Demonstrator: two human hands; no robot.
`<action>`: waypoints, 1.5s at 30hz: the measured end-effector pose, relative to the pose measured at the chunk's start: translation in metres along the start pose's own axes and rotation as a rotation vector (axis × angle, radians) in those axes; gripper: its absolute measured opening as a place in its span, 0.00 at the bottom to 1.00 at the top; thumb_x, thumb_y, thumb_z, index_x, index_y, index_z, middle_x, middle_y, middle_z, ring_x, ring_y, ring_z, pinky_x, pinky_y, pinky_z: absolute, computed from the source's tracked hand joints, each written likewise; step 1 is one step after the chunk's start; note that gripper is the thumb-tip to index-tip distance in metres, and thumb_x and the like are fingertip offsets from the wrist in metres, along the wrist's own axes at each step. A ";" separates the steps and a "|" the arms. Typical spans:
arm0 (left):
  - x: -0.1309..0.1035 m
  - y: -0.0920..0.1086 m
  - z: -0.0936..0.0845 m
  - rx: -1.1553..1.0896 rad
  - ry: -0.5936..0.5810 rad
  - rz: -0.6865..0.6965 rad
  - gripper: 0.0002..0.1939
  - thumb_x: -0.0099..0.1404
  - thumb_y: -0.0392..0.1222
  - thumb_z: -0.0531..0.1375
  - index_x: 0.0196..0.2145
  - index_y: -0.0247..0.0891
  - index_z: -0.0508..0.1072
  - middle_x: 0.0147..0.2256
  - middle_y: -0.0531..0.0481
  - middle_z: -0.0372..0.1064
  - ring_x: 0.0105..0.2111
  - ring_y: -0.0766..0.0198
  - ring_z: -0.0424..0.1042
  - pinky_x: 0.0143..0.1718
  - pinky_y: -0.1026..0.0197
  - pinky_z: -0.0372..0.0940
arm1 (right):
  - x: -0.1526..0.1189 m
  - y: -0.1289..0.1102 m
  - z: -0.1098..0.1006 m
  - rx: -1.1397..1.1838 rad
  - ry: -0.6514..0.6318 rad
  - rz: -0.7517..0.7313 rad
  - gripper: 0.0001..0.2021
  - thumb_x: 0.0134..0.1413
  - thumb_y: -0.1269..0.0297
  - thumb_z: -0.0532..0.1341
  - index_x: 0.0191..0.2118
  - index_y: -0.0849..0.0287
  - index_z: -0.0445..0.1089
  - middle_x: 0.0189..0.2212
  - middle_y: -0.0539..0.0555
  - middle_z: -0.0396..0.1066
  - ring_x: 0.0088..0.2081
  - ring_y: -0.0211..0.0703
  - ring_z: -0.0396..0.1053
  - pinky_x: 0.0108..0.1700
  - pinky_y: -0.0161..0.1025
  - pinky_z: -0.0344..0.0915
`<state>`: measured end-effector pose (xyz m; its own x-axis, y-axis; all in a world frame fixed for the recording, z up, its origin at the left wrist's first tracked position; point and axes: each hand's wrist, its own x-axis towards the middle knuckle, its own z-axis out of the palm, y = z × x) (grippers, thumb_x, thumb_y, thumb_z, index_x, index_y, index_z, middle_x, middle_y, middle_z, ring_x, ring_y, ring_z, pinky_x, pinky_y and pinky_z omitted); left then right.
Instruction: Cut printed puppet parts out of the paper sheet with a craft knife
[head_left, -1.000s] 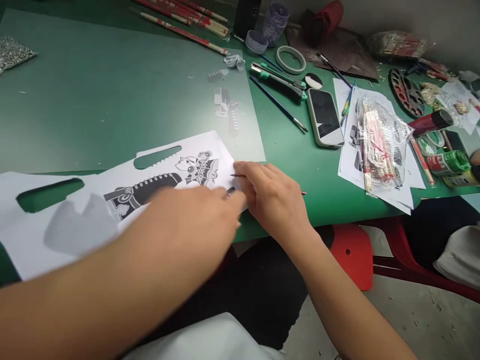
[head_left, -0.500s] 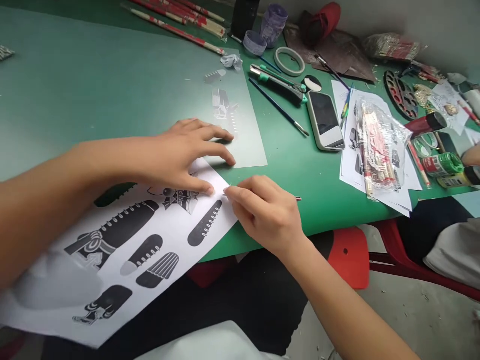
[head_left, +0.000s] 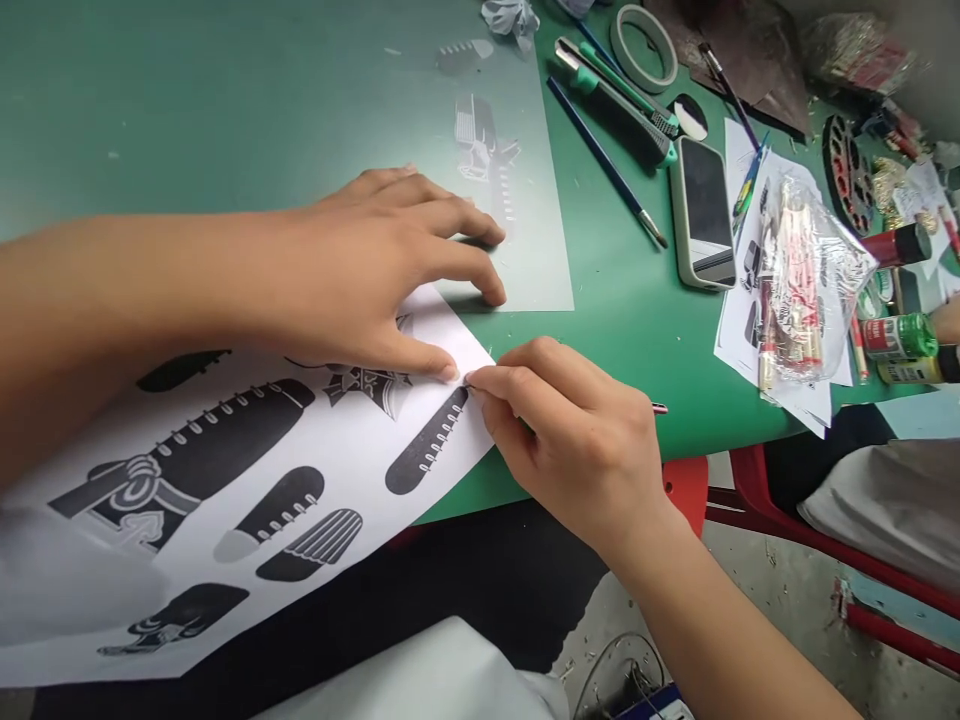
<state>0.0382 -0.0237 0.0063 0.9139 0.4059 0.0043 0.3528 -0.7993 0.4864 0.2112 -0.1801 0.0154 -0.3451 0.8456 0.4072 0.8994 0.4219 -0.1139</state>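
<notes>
A white sheet (head_left: pixel 360 440) printed with several black and grey shapes lies at an angle over the green table's front edge. My left hand (head_left: pixel 382 260) rests across it, fingers spread, with the thumb pressing near the sheet's right corner. The other fingertips touch a translucent sheet (head_left: pixel 551 280) behind. My right hand (head_left: pixel 577 430) pinches a thin, pen-like tool (head_left: pixel 660 408), whose reddish end sticks out past the knuckles. Its tip is at the upper end of a slim black shape (head_left: pixel 427 440) with a looped edge. The fingers hide most of the tool.
Beyond my hands lie a paintbrush (head_left: pixel 604 160), a utility knife (head_left: pixel 615 105), a tape roll (head_left: pixel 643 48) and a phone (head_left: pixel 703 215). Farther right are wrapped pencils (head_left: pixel 799 280) on papers, paint jars (head_left: pixel 900 337) and a palette (head_left: pixel 847 175). A red chair (head_left: pixel 757 510) and a seated person are at right.
The view has shifted, and the table items appear farther right and higher. My right hand has brought the tool's tip to the slim shape's upper end. My left hand still presses the sheet.
</notes>
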 end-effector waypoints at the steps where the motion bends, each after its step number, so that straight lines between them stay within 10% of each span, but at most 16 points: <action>1: 0.000 0.000 0.000 -0.003 -0.003 0.004 0.30 0.56 0.66 0.59 0.53 0.55 0.74 0.67 0.58 0.56 0.66 0.42 0.54 0.71 0.34 0.39 | 0.000 0.000 0.000 0.000 -0.006 0.003 0.09 0.58 0.80 0.61 0.32 0.62 0.76 0.28 0.50 0.74 0.27 0.34 0.67 0.28 0.34 0.59; 45: -0.004 -0.004 -0.001 0.005 0.013 0.055 0.29 0.59 0.69 0.58 0.55 0.59 0.72 0.67 0.58 0.57 0.66 0.44 0.55 0.70 0.33 0.39 | -0.001 -0.014 -0.007 -0.074 -0.068 0.111 0.13 0.59 0.81 0.56 0.32 0.57 0.72 0.28 0.49 0.72 0.25 0.34 0.60 0.26 0.36 0.54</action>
<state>0.0333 -0.0215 0.0054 0.9291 0.3674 0.0423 0.3033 -0.8225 0.4812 0.2007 -0.1893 0.0234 -0.2576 0.9069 0.3335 0.9496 0.3015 -0.0863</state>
